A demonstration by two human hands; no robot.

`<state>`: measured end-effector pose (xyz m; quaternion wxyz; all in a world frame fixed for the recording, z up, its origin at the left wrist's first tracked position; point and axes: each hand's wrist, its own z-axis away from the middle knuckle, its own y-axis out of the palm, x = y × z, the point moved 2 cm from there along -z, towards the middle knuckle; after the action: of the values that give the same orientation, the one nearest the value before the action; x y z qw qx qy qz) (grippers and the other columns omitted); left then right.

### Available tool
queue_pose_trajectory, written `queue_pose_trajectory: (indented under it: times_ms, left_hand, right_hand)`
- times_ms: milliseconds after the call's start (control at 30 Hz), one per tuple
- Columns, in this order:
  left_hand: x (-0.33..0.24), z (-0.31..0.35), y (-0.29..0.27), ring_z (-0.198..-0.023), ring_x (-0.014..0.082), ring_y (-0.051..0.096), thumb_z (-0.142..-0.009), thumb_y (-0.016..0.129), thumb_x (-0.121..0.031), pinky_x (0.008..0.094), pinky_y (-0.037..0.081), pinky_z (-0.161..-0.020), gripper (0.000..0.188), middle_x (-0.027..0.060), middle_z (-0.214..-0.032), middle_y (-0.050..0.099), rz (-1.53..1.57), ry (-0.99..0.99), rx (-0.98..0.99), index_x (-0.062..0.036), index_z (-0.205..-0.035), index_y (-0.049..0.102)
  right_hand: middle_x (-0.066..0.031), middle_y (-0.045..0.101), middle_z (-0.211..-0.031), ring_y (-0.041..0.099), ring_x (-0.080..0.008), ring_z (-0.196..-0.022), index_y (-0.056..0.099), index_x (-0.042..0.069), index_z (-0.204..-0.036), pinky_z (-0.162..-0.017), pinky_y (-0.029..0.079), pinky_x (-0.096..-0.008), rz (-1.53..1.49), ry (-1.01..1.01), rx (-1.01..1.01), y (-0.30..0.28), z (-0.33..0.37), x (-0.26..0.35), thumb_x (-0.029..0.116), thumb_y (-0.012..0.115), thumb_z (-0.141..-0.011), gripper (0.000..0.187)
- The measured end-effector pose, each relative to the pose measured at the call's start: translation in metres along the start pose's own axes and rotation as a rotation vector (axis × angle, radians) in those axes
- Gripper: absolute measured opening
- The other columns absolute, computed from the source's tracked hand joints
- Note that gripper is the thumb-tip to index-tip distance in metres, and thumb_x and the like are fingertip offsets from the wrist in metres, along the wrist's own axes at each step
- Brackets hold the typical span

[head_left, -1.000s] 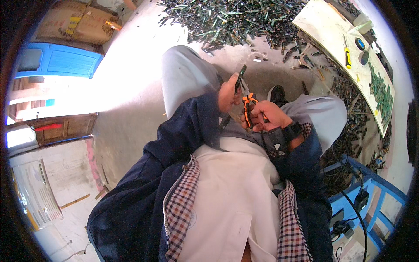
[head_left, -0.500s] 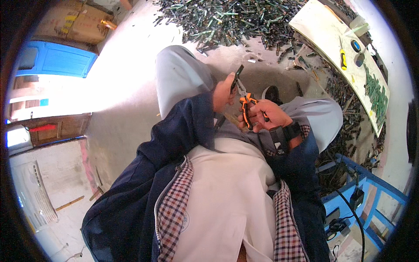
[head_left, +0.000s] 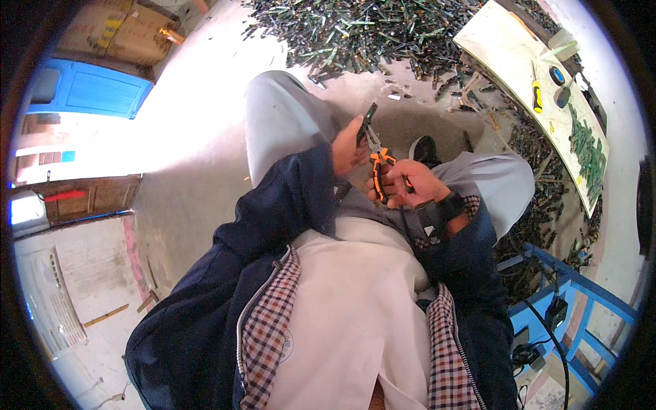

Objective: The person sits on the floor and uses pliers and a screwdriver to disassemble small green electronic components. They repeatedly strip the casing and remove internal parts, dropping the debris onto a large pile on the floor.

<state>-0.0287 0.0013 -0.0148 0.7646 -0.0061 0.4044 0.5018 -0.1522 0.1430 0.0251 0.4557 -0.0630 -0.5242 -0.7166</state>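
My left hand (head_left: 348,147) is closed around a dark narrow strip (head_left: 370,116), its upper end sticking up past the fingers. Long-nosed pliers (head_left: 377,157) with orange and black handles are in my right hand (head_left: 418,183), which has its fingers curled round the grips. The metal jaws reach up to the strip beside my left fingertips; whether they bite on it is too small to tell. Both hands are over my lap, between my grey-clad knees.
A large heap of dark strips (head_left: 369,34) covers the floor ahead. On the right, a pale board (head_left: 509,51) bears a yellow-handled screwdriver (head_left: 537,97), a roll of tape (head_left: 557,75) and green strips (head_left: 588,154). A blue frame (head_left: 598,294) with black cables stands at lower right.
The pliers and my right hand have shifted slightly left. The strip in my left hand has also moved a little left. Both hands keep their hold.
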Motion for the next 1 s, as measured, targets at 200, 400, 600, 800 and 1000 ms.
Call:
queue_pose_trajectory:
  times_ms: [200,400,600,800,1000]
  left_hand:
    - [-0.002,0.002,0.007,-0.040,0.0132,0.032,-0.093,0.040,-0.053,0.0304,0.023,-0.041,0.046,-0.0016,-0.050,0.040,-0.173,0.141,-0.108,-0.0148,-0.069,0.051]
    - [0.013,-0.016,-0.007,-0.040,0.0122,0.035,-0.094,0.038,-0.052,0.0297,0.024,-0.040,0.047,-0.0019,-0.048,0.042,-0.160,0.056,-0.030,-0.0161,-0.068,0.054]
    - [0.014,-0.016,-0.007,-0.038,0.0130,0.036,-0.093,0.039,-0.054,0.0293,0.024,-0.039,0.046,-0.0019,-0.048,0.043,-0.013,-0.062,0.147,-0.0174,-0.069,0.054]
    - [0.011,-0.009,0.000,-0.037,0.0132,0.029,-0.093,0.039,-0.055,0.0304,0.022,-0.039,0.048,-0.0020,-0.045,0.035,-0.093,-0.009,0.018,-0.0170,-0.064,0.048]
    - [0.012,-0.008,0.003,-0.037,0.0146,0.029,-0.093,0.036,-0.056,0.0319,0.023,-0.039,0.053,-0.0011,-0.045,0.032,-0.166,-0.002,-0.018,-0.0147,-0.061,0.044]
  right_hand:
    - [-0.0131,0.065,-0.104,0.066,-0.0238,-0.089,0.054,0.000,-0.114,-0.061,0.054,-0.0314,0.058,0.022,-0.149,0.019,0.013,0.016,0.014,0.044,-0.086,0.033]
    - [-0.0121,0.066,-0.098,0.068,-0.0260,-0.086,0.057,-0.002,-0.107,-0.058,0.056,-0.0303,0.115,-0.023,0.006,-0.005,0.000,0.001,0.008,0.051,-0.082,0.028]
    - [-0.0131,0.065,-0.094,0.068,-0.0274,-0.084,0.056,-0.004,-0.105,-0.053,0.055,-0.0294,-0.041,0.100,-0.073,-0.003,-0.003,-0.001,0.008,0.050,-0.083,0.026]
    - [-0.0143,0.066,-0.089,0.068,-0.0251,-0.076,0.054,-0.004,-0.107,-0.042,0.048,-0.0256,-0.063,0.093,-0.081,-0.019,-0.006,-0.001,0.014,0.045,-0.085,0.030]
    - [-0.0136,0.067,-0.087,0.064,-0.0196,-0.061,0.057,-0.005,-0.103,-0.036,0.042,-0.0236,-0.113,0.096,-0.116,-0.020,-0.008,-0.004,0.014,0.045,-0.084,0.030]
